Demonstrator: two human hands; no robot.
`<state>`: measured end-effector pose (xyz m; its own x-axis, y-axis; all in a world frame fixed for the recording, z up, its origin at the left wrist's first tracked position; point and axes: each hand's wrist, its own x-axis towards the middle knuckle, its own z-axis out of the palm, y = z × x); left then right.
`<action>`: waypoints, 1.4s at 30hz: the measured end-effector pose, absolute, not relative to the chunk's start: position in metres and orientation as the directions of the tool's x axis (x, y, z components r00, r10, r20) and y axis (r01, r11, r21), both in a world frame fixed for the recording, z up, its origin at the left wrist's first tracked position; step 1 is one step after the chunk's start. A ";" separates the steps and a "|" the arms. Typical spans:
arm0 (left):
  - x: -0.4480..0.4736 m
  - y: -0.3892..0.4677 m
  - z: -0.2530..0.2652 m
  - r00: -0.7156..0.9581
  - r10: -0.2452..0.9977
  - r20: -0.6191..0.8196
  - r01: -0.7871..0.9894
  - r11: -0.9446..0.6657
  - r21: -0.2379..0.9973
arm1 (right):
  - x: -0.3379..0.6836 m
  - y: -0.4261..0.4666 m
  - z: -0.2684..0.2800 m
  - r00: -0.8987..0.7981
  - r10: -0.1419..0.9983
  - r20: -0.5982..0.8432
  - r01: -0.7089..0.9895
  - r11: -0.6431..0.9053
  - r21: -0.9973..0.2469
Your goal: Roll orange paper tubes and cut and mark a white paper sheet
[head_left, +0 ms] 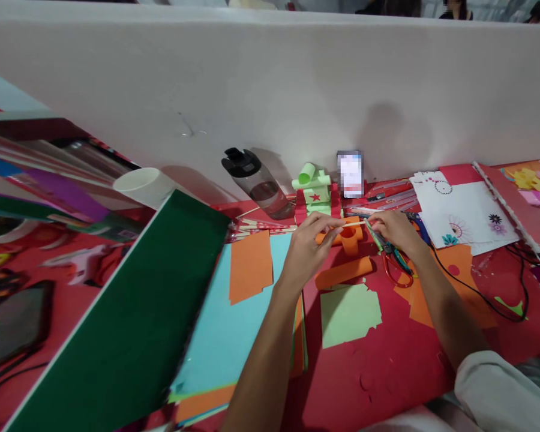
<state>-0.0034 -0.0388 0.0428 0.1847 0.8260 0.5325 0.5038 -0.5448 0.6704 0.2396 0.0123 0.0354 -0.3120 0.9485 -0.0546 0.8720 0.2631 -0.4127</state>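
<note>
My left hand (312, 240) has its fingers pinched on one end of a thin pale stick (354, 224). At the stick's other end my right hand (391, 230) is closed, fingertips around it. Just behind and below the stick lies an orange paper piece with rolled tubes (349, 240). A longer orange paper roll (343, 273) rests nearer to me, beside a pale green paper sheet (350, 313) with a ragged edge. Under my right hand are red-handled scissors (396, 270). Behind my hands stands a green and red paper tank model (315, 195) with a red star.
A water bottle (261, 186) and a phone (351, 174) stand by the white partition (270, 96). On the left, a dark green board (130, 318) leans over blue paper (225, 336). A black cable (472, 288) crosses orange sheets on the right.
</note>
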 end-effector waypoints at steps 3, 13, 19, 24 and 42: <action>-0.003 -0.039 0.043 0.184 0.821 0.540 0.500 -0.552 0.668 | 0.234 0.011 0.032 -0.269 0.955 -0.125 0.926 0.220 -0.308; -0.004 -0.038 0.041 0.185 0.817 0.546 0.493 -0.558 0.667 | 0.223 0.009 0.009 -0.253 0.944 -0.214 0.965 0.229 -0.127; -0.004 -0.038 0.041 0.191 0.806 0.560 0.498 -0.571 0.652 | 0.225 0.009 0.017 -0.194 0.957 -0.216 0.981 0.184 -0.063; -0.004 -0.038 0.041 0.202 0.800 0.565 0.497 -0.581 0.644 | 0.221 0.007 0.012 -0.200 0.956 -0.216 0.980 0.190 -0.063; -0.004 -0.038 0.039 0.204 0.788 0.581 0.505 -0.593 0.627 | 0.205 0.001 0.003 -0.226 0.947 -0.229 0.971 0.199 -0.135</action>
